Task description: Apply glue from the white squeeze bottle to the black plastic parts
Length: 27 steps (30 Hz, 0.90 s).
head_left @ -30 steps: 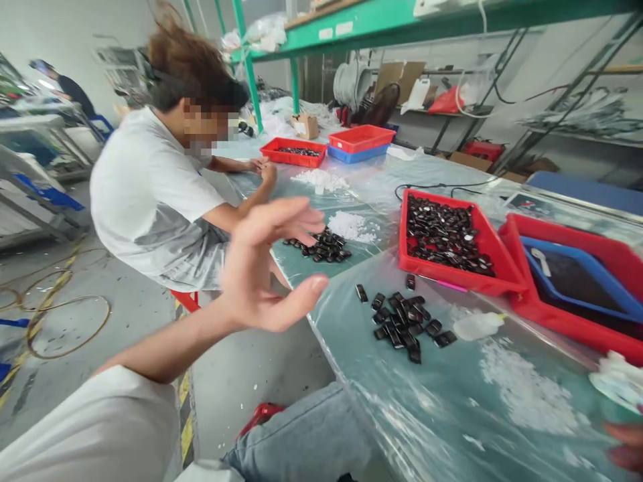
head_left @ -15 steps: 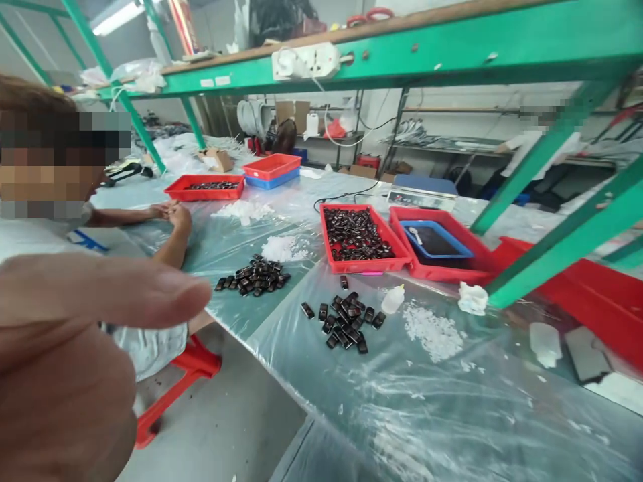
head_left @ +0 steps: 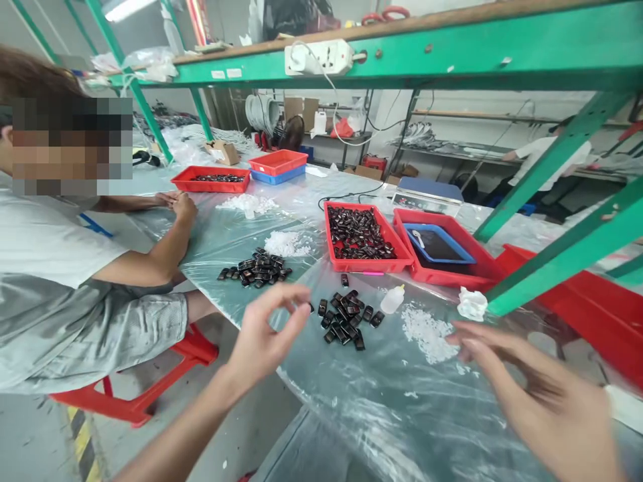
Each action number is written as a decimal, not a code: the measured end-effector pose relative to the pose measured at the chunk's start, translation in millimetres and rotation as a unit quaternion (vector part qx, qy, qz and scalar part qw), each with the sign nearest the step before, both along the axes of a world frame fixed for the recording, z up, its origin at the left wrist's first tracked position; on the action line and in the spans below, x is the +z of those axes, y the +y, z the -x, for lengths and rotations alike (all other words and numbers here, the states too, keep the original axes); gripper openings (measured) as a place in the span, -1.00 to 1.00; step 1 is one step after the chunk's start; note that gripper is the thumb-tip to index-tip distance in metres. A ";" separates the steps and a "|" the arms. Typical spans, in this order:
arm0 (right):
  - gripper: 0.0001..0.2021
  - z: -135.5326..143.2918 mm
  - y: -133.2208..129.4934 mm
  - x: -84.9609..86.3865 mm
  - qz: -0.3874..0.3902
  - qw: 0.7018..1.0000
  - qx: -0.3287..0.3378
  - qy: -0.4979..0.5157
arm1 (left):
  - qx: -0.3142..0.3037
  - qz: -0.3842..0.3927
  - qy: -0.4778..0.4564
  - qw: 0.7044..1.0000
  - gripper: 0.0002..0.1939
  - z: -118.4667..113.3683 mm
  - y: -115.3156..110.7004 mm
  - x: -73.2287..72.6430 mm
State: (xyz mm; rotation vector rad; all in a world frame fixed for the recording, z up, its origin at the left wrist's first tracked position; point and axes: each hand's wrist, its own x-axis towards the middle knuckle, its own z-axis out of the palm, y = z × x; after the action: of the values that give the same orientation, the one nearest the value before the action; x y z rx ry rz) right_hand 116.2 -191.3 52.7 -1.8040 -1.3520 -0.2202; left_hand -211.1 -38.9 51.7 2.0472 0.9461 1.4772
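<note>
My left hand (head_left: 271,331) hovers at the table's front edge, thumb and forefinger curved and a little apart. Just beyond its fingertips lies one small black piece, partly covered, at the left of a loose pile of glossy black pieces (head_left: 346,318). To the right, my right hand (head_left: 547,395) is over the table, slightly blurred. Its fingers are loosely bent, with thumb and forefinger tips by the right edge of a heap of small white bits (head_left: 426,331); nothing shows between them. A small white squeeze bottle (head_left: 392,299) stands between pile and heap.
Behind are a red tray full of black pieces (head_left: 329,234) and a red tray holding a blue one (head_left: 422,271). A green frame post (head_left: 542,248) slants down at the right. At the left a seated person (head_left: 55,234) works near another black pile (head_left: 255,268).
A hand that loomed large at the left has gone from there. Both my hands now reach over the table, left by the black pieces, right by the white bits. The view has shifted slightly.
</note>
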 end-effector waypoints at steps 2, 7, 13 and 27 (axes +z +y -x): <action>-0.58 -7.5 27.2 -9.4 0.010 0.999 0.017 0.026 | -0.018 0.085 0.034 0.996 -0.82 -5.2 -13.9 -34.5; -0.51 -30.4 37.0 -49.7 -0.013 0.990 -0.089 0.111 | -0.025 0.152 0.113 0.982 -0.79 6.2 -10.9 -73.0; -0.50 -35.5 24.4 -65.6 0.008 0.979 -0.127 0.157 | -0.031 0.139 0.141 0.980 -0.65 -21.4 22.7 -46.7; -0.47 -39.8 23.9 -65.9 -0.027 0.970 -0.130 0.204 | -0.188 0.131 0.218 0.949 -0.64 -61.0 7.5 -60.3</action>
State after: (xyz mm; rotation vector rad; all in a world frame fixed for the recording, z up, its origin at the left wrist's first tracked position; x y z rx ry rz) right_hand 156.0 -167.4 -13.2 -1.8540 -0.8142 -0.0182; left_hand -150.1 -31.4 -8.6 2.2327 0.7927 0.6758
